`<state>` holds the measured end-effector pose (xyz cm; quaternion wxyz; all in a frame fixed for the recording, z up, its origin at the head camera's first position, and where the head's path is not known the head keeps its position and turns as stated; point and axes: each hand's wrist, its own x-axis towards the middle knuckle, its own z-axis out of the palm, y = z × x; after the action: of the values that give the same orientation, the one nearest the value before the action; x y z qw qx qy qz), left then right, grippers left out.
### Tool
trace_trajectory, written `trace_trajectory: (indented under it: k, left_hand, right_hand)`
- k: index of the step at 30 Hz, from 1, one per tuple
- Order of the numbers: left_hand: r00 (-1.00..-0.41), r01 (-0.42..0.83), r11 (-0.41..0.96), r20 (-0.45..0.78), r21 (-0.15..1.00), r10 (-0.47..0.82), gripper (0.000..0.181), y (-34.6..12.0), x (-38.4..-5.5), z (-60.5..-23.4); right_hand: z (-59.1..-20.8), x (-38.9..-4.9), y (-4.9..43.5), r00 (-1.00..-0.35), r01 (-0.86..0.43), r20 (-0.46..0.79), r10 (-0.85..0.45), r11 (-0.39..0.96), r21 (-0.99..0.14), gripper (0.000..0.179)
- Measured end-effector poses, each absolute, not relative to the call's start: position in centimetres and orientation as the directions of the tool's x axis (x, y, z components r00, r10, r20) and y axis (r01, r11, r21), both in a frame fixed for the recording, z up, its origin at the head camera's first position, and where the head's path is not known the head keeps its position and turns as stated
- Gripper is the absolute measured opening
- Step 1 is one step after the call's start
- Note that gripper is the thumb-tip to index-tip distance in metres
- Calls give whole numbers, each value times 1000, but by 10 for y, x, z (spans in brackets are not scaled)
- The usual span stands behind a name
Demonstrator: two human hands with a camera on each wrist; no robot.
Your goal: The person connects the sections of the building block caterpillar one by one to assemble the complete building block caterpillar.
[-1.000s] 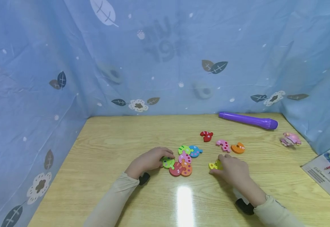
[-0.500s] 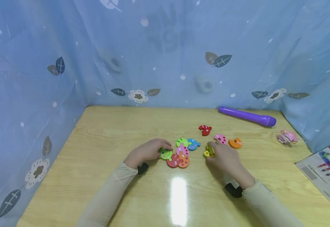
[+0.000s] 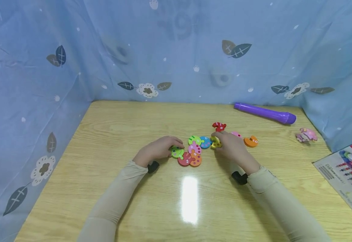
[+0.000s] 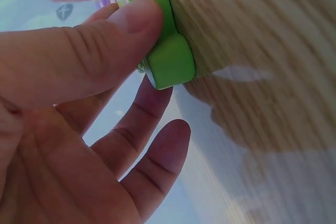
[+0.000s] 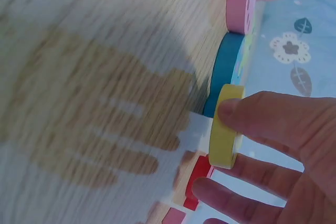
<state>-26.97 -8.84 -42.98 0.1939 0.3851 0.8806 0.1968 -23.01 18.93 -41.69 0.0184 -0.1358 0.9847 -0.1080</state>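
- The right hand [image 3: 233, 147] pinches the yellow piece [image 5: 224, 129] between thumb and fingers, right beside the knob end of the blue piece [image 3: 205, 143]; whether the two touch, I cannot tell.
- The left hand [image 3: 161, 149] holds the green face piece [image 3: 177, 152] between thumb and fingers, at the far end of the joined row from the blue one.
- If yellow comes down off-line, its edge could probably land on blue's knob rather than around it, leaving it tilted.
- A hard sideways push might bend the row or part a joint, since the left hand steadies only the green end.
- The red piece [image 3: 219, 126] lies close by the right hand's fingers, and the pink piece [image 3: 236, 134] is partly hidden behind that hand; a stray finger could knock either across the table [image 3: 133, 121].
- Lifting the green piece could pull it loose from the red number two [image 3: 184, 159].
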Motion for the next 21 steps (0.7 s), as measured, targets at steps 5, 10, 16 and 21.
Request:
trace_trajectory:
  k: [5,10,16,21]
  left_hand:
    - [-632,596,636,-201,490,748,55,-87,-270,-429]
    - [-633,597,640,-205,484,746,57,-87,-271,-431]
    - [-636,598,642,-203,480,745,55,-86,-272,-432]
    - [-637,590,645,-211,486,741,54,-87,-270,-431]
  right_hand:
    - [-416,-234,187,-956,-279,-27,-292,936,-216,50]
    - [-414,-237,186,-951,-284,-53,-304,930,-231,50]
    - [-413,-241,186,-943,-288,-100,-318,927,-240,47]
    - [-418,-243,186,-939,-281,-136,-317,932,-230,48]
